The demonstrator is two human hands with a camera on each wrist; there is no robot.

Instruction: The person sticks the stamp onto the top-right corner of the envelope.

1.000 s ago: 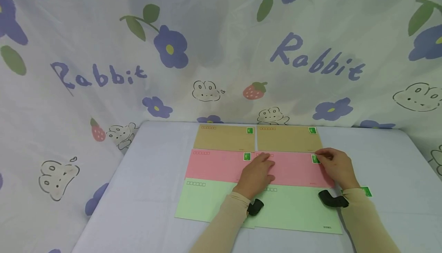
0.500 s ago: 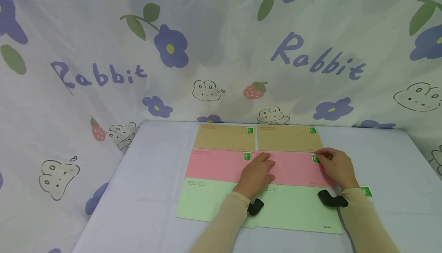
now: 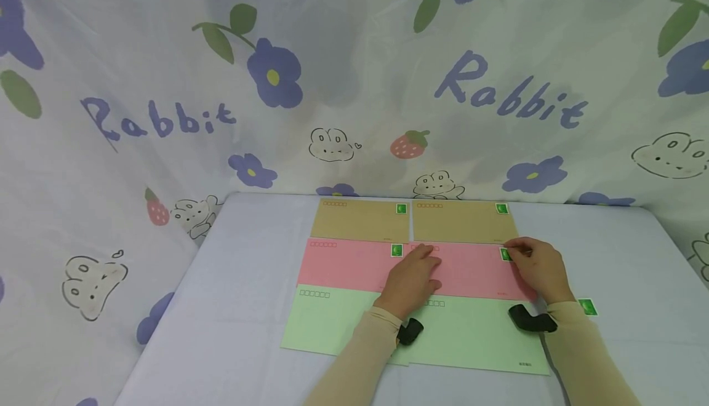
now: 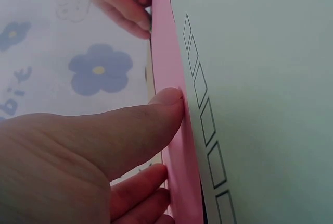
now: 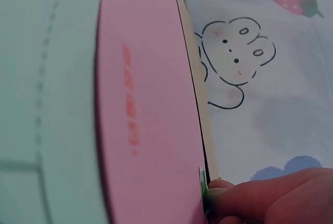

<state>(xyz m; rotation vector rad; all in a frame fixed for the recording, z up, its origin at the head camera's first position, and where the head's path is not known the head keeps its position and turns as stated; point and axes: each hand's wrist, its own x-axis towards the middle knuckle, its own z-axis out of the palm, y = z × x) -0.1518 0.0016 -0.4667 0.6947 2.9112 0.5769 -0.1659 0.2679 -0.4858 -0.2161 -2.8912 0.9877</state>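
Observation:
My right hand is at the upper right corner of the right pink envelope. Thumb and fingertips pinch a green postage stamp there; the right wrist view catches the stamp almost edge-on, close against the pink paper. My left hand rests on the same envelope's left part, fingers spread and relaxed, partly covering its row of printed boxes. In the left wrist view the left thumb lies on the pink paper beside the green envelope.
Two brown envelopes with stamps lie at the back. Left of my hands is another pink envelope, with a stamp. Green envelopes fill the front row. A loose stamp lies beside my right forearm on the white table.

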